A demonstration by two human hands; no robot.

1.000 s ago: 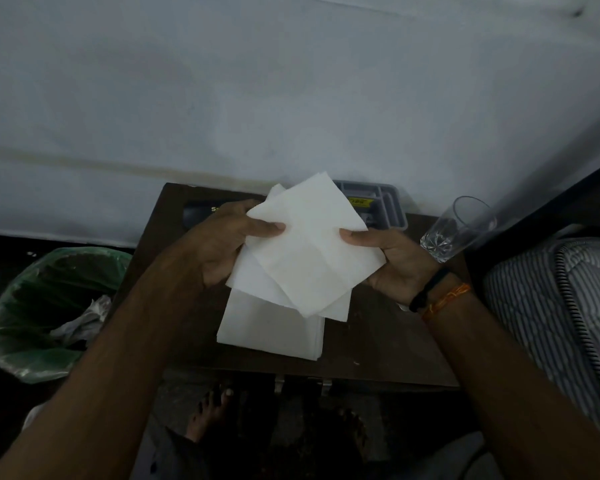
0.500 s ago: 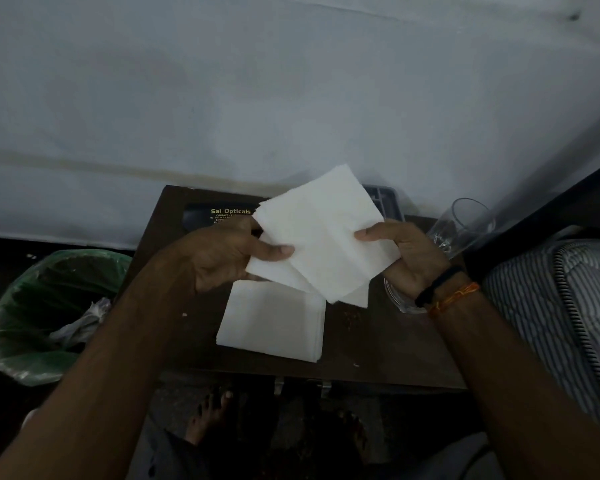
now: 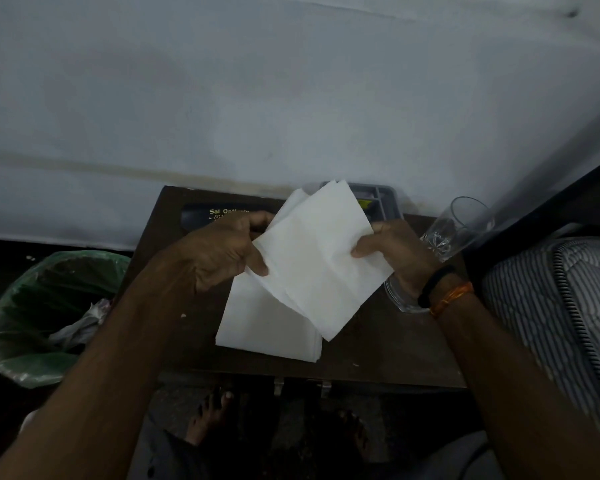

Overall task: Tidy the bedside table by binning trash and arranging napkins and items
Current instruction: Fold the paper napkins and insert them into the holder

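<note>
1. both the left hand (image 3: 222,252) and the right hand (image 3: 392,252) grip loose napkins (image 3: 317,258) at frame centre, now squarer than a second ago.
2. the stack (image 3: 257,327) waits on the worktop (image 3: 378,341) below; laying comes next.

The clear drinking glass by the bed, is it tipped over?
Yes. The clear drinking glass lies tilted at the right back edge of the dark wooden bedside table, mouth towards the wall. No spill shows.

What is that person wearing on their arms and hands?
Both arms are bare, with no sleeves in view. The right wrist wears a black band and an orange thread bracelet beside it. The left hand and right hand show no gloves or rings.
</note>
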